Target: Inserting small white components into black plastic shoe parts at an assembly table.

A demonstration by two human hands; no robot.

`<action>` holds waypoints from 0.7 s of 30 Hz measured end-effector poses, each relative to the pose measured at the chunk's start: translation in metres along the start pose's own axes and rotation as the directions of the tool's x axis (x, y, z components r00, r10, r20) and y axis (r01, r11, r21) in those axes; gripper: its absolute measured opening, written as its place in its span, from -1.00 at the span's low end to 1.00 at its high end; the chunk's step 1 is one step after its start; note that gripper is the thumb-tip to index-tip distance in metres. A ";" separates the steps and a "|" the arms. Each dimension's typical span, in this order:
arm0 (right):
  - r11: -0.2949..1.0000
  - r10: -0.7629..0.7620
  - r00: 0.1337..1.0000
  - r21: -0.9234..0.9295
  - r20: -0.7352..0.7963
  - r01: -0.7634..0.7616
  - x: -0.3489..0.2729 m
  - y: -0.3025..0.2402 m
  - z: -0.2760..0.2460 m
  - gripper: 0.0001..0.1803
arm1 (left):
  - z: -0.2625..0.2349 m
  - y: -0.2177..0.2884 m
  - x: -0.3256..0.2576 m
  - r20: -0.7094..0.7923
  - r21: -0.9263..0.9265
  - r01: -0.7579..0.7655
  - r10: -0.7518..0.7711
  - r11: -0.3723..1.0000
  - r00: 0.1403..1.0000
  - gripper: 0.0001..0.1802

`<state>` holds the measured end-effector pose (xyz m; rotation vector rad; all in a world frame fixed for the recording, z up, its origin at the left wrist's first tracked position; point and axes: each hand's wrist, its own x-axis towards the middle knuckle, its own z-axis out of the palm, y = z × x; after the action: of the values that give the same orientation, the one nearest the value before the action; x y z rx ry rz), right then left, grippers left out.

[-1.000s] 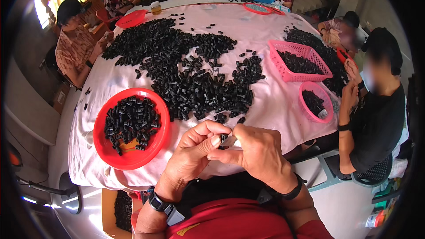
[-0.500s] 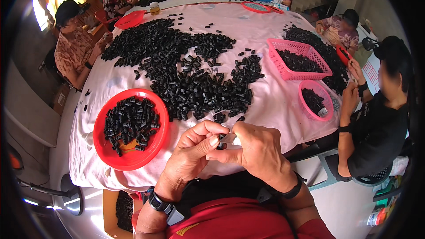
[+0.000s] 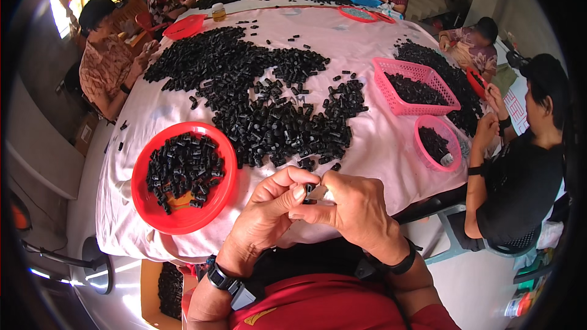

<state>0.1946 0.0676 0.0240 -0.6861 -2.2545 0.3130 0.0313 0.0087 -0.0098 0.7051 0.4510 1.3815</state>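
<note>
In front of my body, my left hand [image 3: 272, 201] pinches a small black cylindrical plastic part [image 3: 309, 190] between thumb and fingertips. Close against it on the right, my right hand [image 3: 358, 205] is closed on a small thin, pale blade [image 3: 318, 192], its thumb reaching toward the black part. My fingers cover most of the blade. Just beyond both hands, a large heap of similar black parts [image 3: 269, 125] spreads over the table. To my left, a round red basin [image 3: 139, 186] holds many more of them.
A pink cloth [image 3: 367, 153] covers the table. At the right are a pink rectangular basket [image 3: 422, 109] and a round pink basket [image 3: 422, 143], both with black parts. A cardboard box [image 3: 150, 296] is on the floor at lower left. Co-workers sit around; one in black [image 3: 513, 177] is at right.
The blade has turned slightly in my right fingers, and less of its flat face shows at the black part. Both hands stay together in nearly the same place; the view has shifted slightly.
</note>
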 end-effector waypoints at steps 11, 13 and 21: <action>0.853 0.197 0.969 0.461 0.152 -0.246 0.003 -0.001 -0.022 -0.64 | 0.000 0.002 -0.001 0.017 -0.083 0.011 -0.010 0.996 1.000 -0.74; 0.803 0.247 0.966 0.543 0.071 -0.246 0.002 -0.003 -0.015 -0.71 | -0.002 0.001 -0.001 0.053 -0.090 -0.004 0.009 0.996 0.999 -0.74; 0.195 0.401 0.898 0.975 -0.181 0.109 -0.013 -0.021 -0.063 -0.71 | -0.016 -0.001 0.005 0.004 -0.142 -0.063 0.064 0.988 0.998 -0.65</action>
<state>0.2393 0.0440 0.0687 -0.1771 -1.1014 1.4404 0.0219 0.0165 -0.0218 0.6128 0.3228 1.4545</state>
